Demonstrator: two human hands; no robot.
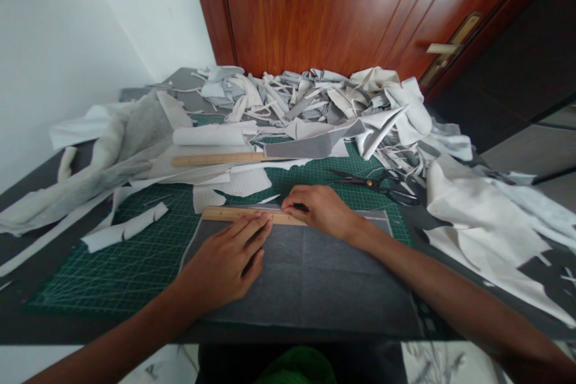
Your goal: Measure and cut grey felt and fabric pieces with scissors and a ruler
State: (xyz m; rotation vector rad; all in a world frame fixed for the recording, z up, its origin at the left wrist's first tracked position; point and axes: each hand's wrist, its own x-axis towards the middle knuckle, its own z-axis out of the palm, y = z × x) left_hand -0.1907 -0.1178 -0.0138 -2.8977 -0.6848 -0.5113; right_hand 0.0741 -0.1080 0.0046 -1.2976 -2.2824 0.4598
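Left hand [222, 264] open, fingers spread, tips on wooden ruler [243, 214]; ruler lies along far edge of grey fabric [306, 276]. Right hand [317, 211] curled on ruler's right end, grip unclear. Past ruler: black scissors [373, 186], fabric scrap pile [292, 96].

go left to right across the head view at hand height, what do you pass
white fabric strip → left hand → right hand → black scissors → white fabric scraps
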